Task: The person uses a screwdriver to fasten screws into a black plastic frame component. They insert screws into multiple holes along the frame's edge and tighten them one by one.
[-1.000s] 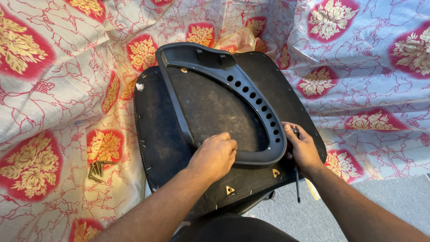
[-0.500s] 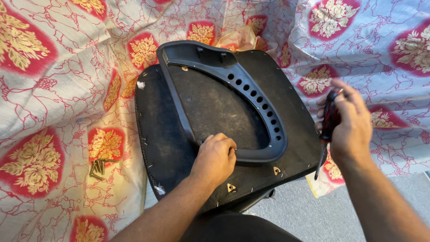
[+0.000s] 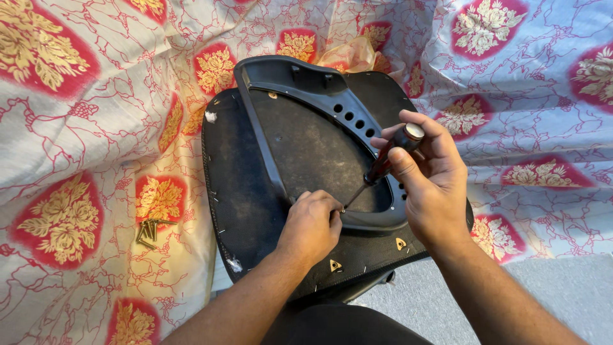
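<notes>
1. Screwdriver (image 3: 388, 158): dark handle with a pale cap, gripped in the right hand (image 3: 431, 185) at about 3 o'clock of the view; its thin shaft slants down toward 8 o'clock, its tip just beside the left hand's fingertips.
2. Right hand: closed round the handle, thumb and fingers wrapped on it; it hovers over the right side of the black plastic frame (image 3: 300, 80).
3. Left hand (image 3: 311, 227): fingers curled narrow, pinched together at the frame's lower edge near 6 o'clock; whether they hold something small I cannot tell.
4. Frame: curved, with a row of round holes along its 2 o'clock side; it lies on the dark seat base (image 3: 239, 191), which sits underside up.
5. Floral cloth (image 3: 76, 128): white with red and gold patches, spread beneath the seat base; a small heap of screws (image 3: 148, 230) lies on it at 9 o'clock, well apart from both hands.
</notes>
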